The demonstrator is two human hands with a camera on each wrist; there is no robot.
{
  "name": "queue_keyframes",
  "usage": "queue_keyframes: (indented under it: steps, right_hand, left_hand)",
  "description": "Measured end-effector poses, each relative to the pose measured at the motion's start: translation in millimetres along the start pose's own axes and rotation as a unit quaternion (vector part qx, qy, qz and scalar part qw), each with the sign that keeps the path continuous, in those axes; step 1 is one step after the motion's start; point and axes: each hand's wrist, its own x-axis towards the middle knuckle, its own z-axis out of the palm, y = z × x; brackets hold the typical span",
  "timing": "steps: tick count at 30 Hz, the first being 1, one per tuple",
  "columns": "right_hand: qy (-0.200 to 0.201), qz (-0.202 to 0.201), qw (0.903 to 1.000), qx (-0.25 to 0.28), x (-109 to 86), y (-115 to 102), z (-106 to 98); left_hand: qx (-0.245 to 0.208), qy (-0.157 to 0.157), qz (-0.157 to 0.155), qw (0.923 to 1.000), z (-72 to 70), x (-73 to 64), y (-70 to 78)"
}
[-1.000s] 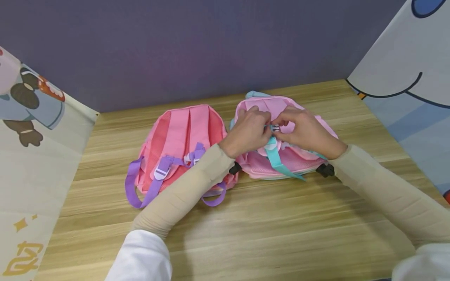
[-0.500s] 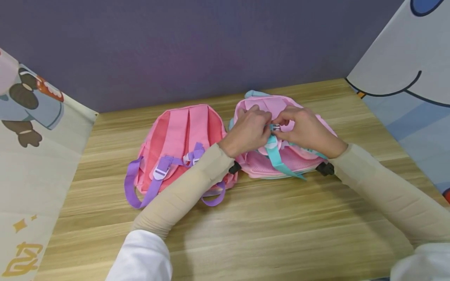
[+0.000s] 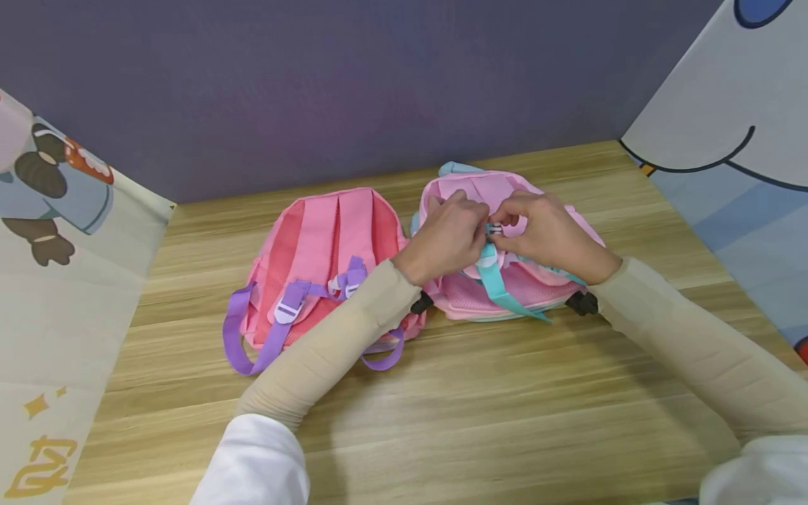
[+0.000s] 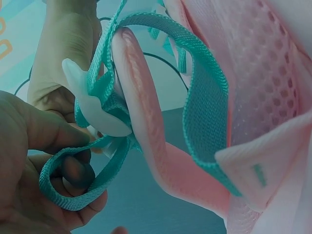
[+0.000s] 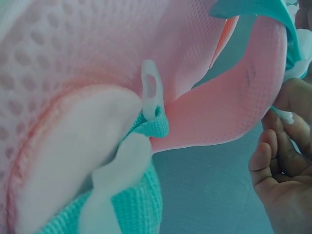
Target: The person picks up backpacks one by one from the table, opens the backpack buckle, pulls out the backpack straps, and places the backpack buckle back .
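Observation:
A light pink backpack (image 3: 467,291) with teal webbing lies on the table, under both hands. My left hand (image 3: 451,235) pinches a teal strap (image 4: 68,200), which loops around one of its fingers in the left wrist view. My right hand (image 3: 549,231) faces it from the right, thumb and fingers pinching a small white side-release buckle (image 3: 495,229) at the strap. Fingers partly hide the buckle. Below them, a white strap adjuster (image 3: 487,258) sits on the padded shoulder strap (image 4: 151,122), and a teal tail (image 3: 505,294) hangs toward the table's front.
Left of it lies a coral-pink backpack (image 3: 322,224) with purple straps (image 3: 240,344) and a white adjuster (image 3: 290,308); my left sleeve (image 3: 341,337) crosses over it. The wooden table (image 3: 480,421) meets a dark wall (image 3: 379,91) behind and printed panels (image 3: 713,112) at the sides.
Both hands keep their hold on the strap and buckle, with barely any movement. The head view has shifted very slightly.

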Motion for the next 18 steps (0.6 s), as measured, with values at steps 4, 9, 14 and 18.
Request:
queue_keyframes:
  steps: [4, 9, 14, 18]
  right_hand:
    - [0.001, 0.006, 1.0000, 0.004, 0.1, -0.2, 0.8]
    - [0.004, 0.002, 1.0000, 0.001, -0.5, 0.4, 1.7]
    - [0.008, -0.014, 0.9999, 0.000, -0.9, 2.2, 3.2]
    - [0.008, -0.015, 0.9998, 0.005, -1.3, 2.3, 3.0]
  left_hand:
    - [0.005, 0.000, 0.001, 1.0000, -0.2, -0.1, -0.3]
    - [0.003, 0.000, 0.003, 1.0000, -1.2, -0.9, 0.6]
    - [0.002, -0.005, 0.006, 1.0000, -0.3, -1.5, 1.4]
    - [0.006, -0.006, 0.006, 0.9999, -0.1, -1.4, 1.3]
